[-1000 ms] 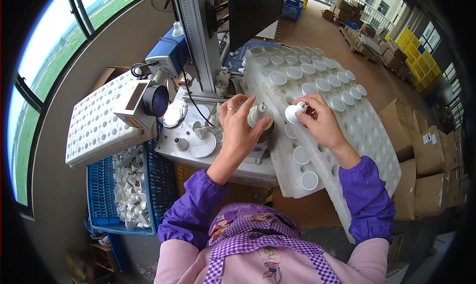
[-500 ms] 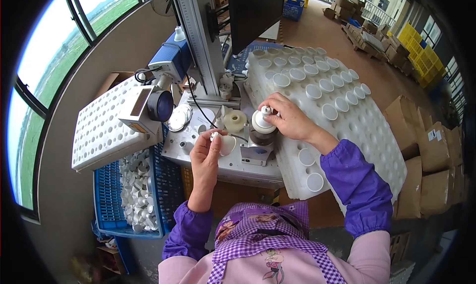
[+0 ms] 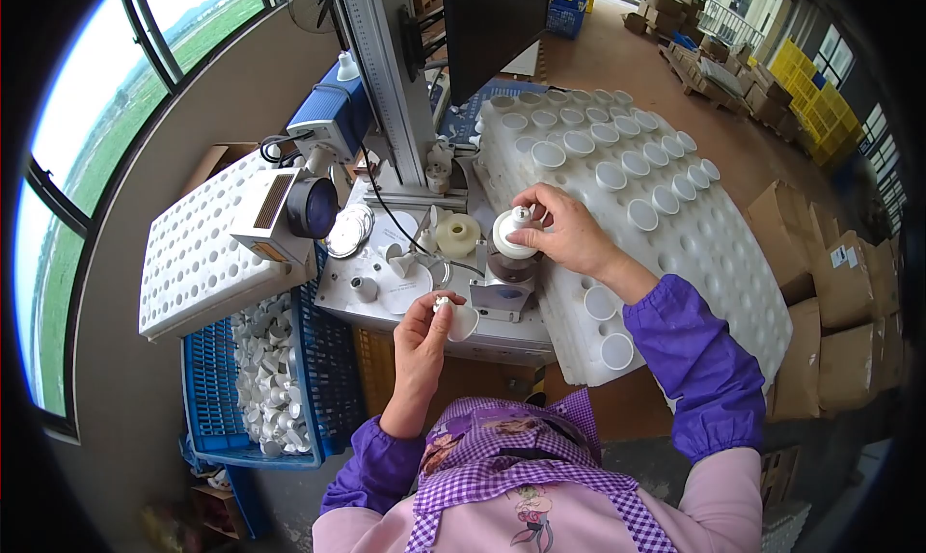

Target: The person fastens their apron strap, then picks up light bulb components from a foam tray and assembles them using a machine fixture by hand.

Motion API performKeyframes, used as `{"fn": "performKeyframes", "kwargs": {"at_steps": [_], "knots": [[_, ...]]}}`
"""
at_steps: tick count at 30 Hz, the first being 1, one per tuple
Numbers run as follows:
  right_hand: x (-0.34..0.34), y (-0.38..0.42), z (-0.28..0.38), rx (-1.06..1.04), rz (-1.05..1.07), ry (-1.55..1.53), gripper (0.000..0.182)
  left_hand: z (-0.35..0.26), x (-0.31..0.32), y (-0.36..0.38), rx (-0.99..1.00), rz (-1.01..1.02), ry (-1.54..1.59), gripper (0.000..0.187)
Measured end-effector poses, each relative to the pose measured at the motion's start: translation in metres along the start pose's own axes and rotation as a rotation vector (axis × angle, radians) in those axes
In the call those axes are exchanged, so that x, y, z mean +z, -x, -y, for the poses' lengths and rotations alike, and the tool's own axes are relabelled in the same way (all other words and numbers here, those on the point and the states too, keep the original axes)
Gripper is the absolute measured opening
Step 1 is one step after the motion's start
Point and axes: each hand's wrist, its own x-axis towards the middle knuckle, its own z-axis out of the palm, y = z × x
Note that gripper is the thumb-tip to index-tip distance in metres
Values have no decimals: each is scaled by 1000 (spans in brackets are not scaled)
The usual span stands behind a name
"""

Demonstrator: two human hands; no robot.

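My left hand pinches a white spotlight bulb by its narrow base, over the front edge of the machine bench. The bulb's wide round face points to the right. My right hand has its fingers closed around another white spotlight bulb, which sits base up on a dark round holder of a small metal fixture. Left of the fixture lie a cream-coloured round plastic part and a loose white bulb piece.
A white foam tray with bulbs in several holes lies at the right. A blue crate of white parts stands at the left below another foam tray. A lens head overhangs the bench beside a metal column.
My left hand has moved right and towards my body with its bulb, uncovering small parts on the bench. My right hand stays at the fixture, its grip on the bulb slightly shifted.
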Motion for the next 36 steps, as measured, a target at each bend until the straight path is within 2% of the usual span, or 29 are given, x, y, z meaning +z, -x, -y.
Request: {"fn": "performKeyframes", "kwargs": {"at_steps": [11, 14, 18, 20, 23, 25, 26, 28, 32, 36], "knots": [[12, 3, -10, -33, -120, 55, 27, 3, 3, 11, -61, 28, -6, 22], [9, 5, -6, -22, -92, 63, 29, 5, 3, 15, -101, 63, 22, 20], [-17, 20, 11, -40, -177, 109, 34, 6, 0, 17, -117, 94, 8, 21], [-48, 29, 9, -73, -171, 339, 37, 9, -1, 17, -132, 105, 6, 21], [-91, 50, 5, 9, -143, 461, 38, 14, 2, 22, -172, 111, 18, 22], [-112, 62, 1, -22, -7, 685, 44, 18, 8, 23, -164, 119, 17, 22], [-114, 66, 1, -24, -6, 689, 44, 18, 10, 25, -175, 130, 30, 22], [-117, 70, 2, 23, 146, 837, 50, 18, 14, 26, -197, 156, 44, 22], [-112, 64, -11, -4, 136, 920, 49, 19, 17, 24, -255, 222, 100, 23], [-111, 55, -11, -93, 230, 1008, 46, 21, 25, 29, -299, 286, 130, 24]]}}
